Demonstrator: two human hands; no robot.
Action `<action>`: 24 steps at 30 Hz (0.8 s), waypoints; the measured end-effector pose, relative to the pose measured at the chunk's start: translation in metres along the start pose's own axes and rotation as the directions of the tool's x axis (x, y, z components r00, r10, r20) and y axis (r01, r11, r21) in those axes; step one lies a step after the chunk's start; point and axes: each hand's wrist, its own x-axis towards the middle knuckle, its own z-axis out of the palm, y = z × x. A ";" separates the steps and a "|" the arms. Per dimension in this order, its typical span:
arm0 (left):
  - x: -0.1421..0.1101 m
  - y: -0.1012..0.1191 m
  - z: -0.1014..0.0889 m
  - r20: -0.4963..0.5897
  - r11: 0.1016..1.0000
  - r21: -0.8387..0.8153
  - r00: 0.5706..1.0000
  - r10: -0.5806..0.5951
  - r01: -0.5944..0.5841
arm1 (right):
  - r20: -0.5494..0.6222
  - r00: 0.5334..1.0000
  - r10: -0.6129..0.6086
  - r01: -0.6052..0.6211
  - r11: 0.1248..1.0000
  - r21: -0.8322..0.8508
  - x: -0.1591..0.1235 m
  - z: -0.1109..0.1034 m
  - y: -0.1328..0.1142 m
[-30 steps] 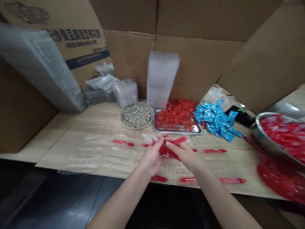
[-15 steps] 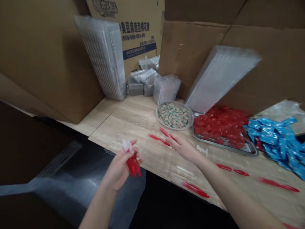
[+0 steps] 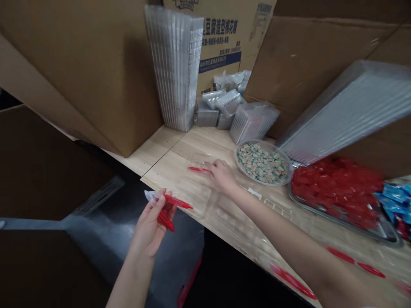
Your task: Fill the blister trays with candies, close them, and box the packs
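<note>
My left hand (image 3: 157,214) is closed around several slim red pen-shaped plastic pieces (image 3: 180,202). Their red tips point right and downward, and whitish clear ends (image 3: 151,196) stick out at the upper left. Over the table, my right hand (image 3: 222,176) has its fingers on the right end of another slim red piece (image 3: 196,169), which lies low at a clear plastic tray (image 3: 204,157). That piece's far end is hidden under the fingers. Right of the hand stands a round clear bowl (image 3: 236,164) of small wrapped squares.
A metal tray (image 3: 340,220) with red packets and a pile of blue packets (image 3: 396,196) are on the right. Stacked clear trays (image 3: 175,68) lean at the back, others (image 3: 349,107) at the right. Cardboard boxes (image 3: 96,77) wall the table. Red pieces (image 3: 292,280) lie along the front edge.
The view has swung left. My right hand has moved left and down toward the tabletop with the red piece. The red pieces in my left hand have fanned apart.
</note>
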 end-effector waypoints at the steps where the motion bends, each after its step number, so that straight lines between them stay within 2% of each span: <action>1: 0.002 -0.002 0.001 0.010 1.000 0.005 1.000 -0.004 0.004 | -0.006 1.000 0.014 -0.013 0.988 0.152 -0.008 0.000 -0.007; 3: 0.005 -0.007 0.005 0.064 1.000 0.025 0.998 0.003 -0.004 | 0.106 0.994 0.000 -0.050 0.882 0.468 -0.025 0.001 -0.027; 5: 0.007 -0.013 0.007 0.129 0.998 0.058 0.991 0.024 -0.032 | 0.260 0.963 -0.075 -0.115 0.756 0.644 -0.041 0.005 -0.048; 6: 0.008 -0.016 0.006 0.152 0.995 0.078 0.987 0.049 -0.062 | 0.305 0.948 -0.094 -0.146 0.721 0.677 -0.047 0.006 -0.055; 8: 0.012 -0.019 -0.003 0.142 0.978 0.118 0.978 0.154 -0.171 | 0.310 0.949 -0.050 -0.188 0.699 0.689 -0.055 0.008 -0.058; 11: 0.016 -0.019 -0.028 -0.006 0.923 0.176 0.938 0.348 -0.341 | 0.260 0.960 0.103 -0.258 0.685 0.681 -0.063 0.006 -0.045; 13: 0.016 -0.018 -0.042 -0.068 0.906 0.213 0.919 0.388 -0.366 | 0.260 0.950 0.171 -0.307 0.653 0.692 -0.068 0.003 -0.037; 14: 0.015 -0.017 -0.046 -0.055 0.910 0.210 0.925 0.377 -0.358 | 0.273 0.943 0.192 -0.332 0.621 0.710 -0.071 0.002 -0.037; 17: 0.008 -0.016 -0.042 0.081 0.957 0.119 0.963 0.256 -0.264 | 0.349 0.915 0.203 -0.403 0.467 0.787 -0.081 0.000 -0.046; 19: 0.004 -0.012 -0.032 0.169 0.967 0.127 0.965 0.198 -0.221 | 0.413 0.892 0.185 -0.452 0.329 0.829 -0.087 -0.001 -0.053; 20: 0.004 -0.009 -0.027 0.218 0.949 0.199 0.955 0.202 -0.246 | 0.438 0.880 0.186 -0.474 0.260 0.842 -0.091 -0.002 -0.054; 22: 0.005 -0.002 -0.018 0.343 0.844 0.392 0.910 0.234 -0.365 | 0.446 0.866 0.224 -0.485 0.164 0.859 -0.100 -0.005 -0.051; 24: 0.008 0.006 -0.012 0.459 0.709 0.511 0.851 0.254 -0.487 | 0.415 0.864 0.285 -0.466 0.142 0.873 -0.112 -0.009 -0.043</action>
